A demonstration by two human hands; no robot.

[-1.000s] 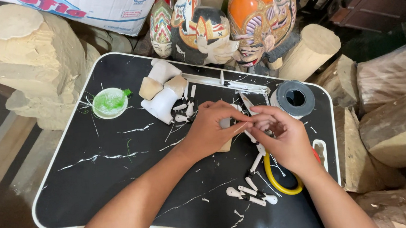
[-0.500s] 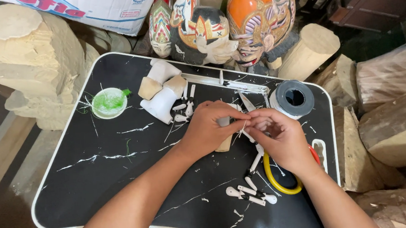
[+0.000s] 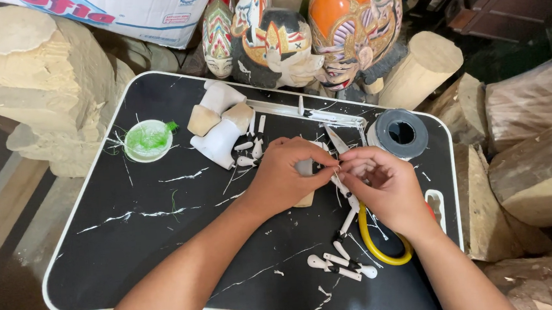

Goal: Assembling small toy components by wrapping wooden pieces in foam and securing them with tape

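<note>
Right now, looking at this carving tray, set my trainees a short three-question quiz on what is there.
1. True or false: the grey tape roll lies on the black tray.
2. What colour are the fibres in the small white dish?
3. Which lies nearest the right hand? A wooden log; B yellow loop; C dish.

Key: 1 true; 2 green; 3 B.

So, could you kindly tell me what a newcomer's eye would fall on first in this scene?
Probably the brightly painted carved figures standing in a row beyond the far edge of the black marbled tray table. Next come the left hand and right hand, meeting at the table's middle over a small pale piece. The little white dish of green fibres at the far left also stands out.
</note>
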